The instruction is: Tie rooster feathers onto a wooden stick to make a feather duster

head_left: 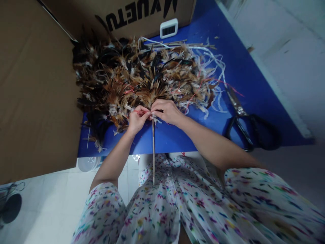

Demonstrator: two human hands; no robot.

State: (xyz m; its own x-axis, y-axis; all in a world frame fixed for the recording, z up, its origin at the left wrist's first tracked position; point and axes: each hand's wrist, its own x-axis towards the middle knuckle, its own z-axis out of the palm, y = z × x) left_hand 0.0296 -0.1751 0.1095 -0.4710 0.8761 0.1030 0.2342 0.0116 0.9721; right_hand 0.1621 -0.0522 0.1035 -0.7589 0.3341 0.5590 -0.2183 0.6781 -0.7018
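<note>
A thin stick (153, 145) points toward my body, its far end under my hands among brown and black feathers (152, 84). My left hand (138, 118) is closed in a pinch on red string (140, 111) beside the stick's feathered end. Close against it, my right hand (167, 111) is also closed, fingertips pressed together at the same spot. What lies between the right fingertips is too small to make out. White strip ends (156, 119) poke out just below the fingers.
A broad heap of feathers (106, 74) covers the blue table (243, 71). Large black-handled scissors (241, 118) lie at the right with white strips (219, 67) nearby. Thin sticks (177, 43) and a small white digital device (169, 28) sit behind. Cardboard boxes (35, 91) stand left and back.
</note>
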